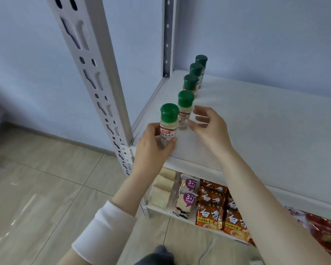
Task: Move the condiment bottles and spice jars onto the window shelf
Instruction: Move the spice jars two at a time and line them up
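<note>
Several green-capped spice jars stand in a row along the left edge of the white shelf [256, 115]. My left hand [151, 150] grips the nearest jar [167, 125] by its lower body at the shelf's front left corner. The second jar [184, 109] stands just behind it. My right hand [208, 125] hovers open beside that second jar, fingers spread and holding nothing. Three more jars line up further back: the third jar [190, 84], the fourth jar [196, 70] and the far jar [201, 61].
A white perforated upright post [96, 73] rises at the shelf's front left corner. On the lower shelf lie orange noodle packets [210, 213], purple-labelled packets [187, 197] and pale packets [162, 188]. Tiled floor [36, 188] extends to the left.
</note>
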